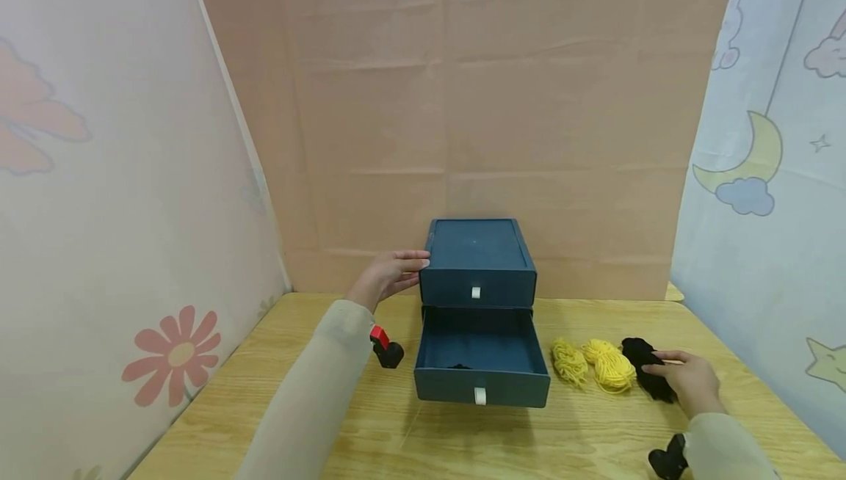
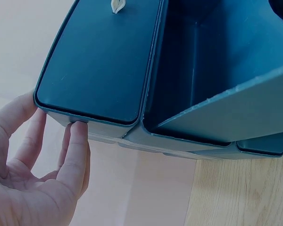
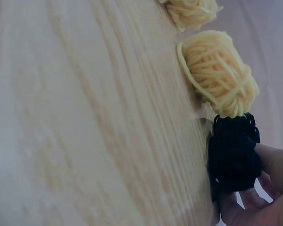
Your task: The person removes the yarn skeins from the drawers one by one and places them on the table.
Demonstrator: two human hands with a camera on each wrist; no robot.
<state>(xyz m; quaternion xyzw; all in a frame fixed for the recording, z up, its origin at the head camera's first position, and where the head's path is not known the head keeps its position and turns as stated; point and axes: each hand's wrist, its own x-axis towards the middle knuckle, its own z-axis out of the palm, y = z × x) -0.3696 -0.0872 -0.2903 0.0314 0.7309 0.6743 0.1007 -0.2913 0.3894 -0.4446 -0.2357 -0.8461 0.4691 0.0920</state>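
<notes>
A dark blue drawer unit (image 1: 477,245) stands on the table, with its lower visible drawer (image 1: 485,386) pulled out and the one above it closed. My left hand (image 1: 395,273) touches the unit's upper left corner, its fingers (image 2: 78,141) fairly straight against the top edge and side. Inside the pulled-out drawer lies a small dark thing (image 1: 460,367), mostly hidden by the drawer front. To the right, my right hand (image 1: 690,381) pinches a ball of black yarn (image 3: 233,153) between thumb and fingers, low at the table. Beside it is a ball of yellow yarn (image 3: 219,73).
Another yellow yarn ball (image 1: 570,362) lies between the drawer and the nearer yellow one. Brown paper (image 1: 568,113) covers the back behind the wooden table (image 1: 264,392). Patterned sheets (image 1: 760,260) hang along the left and right sides.
</notes>
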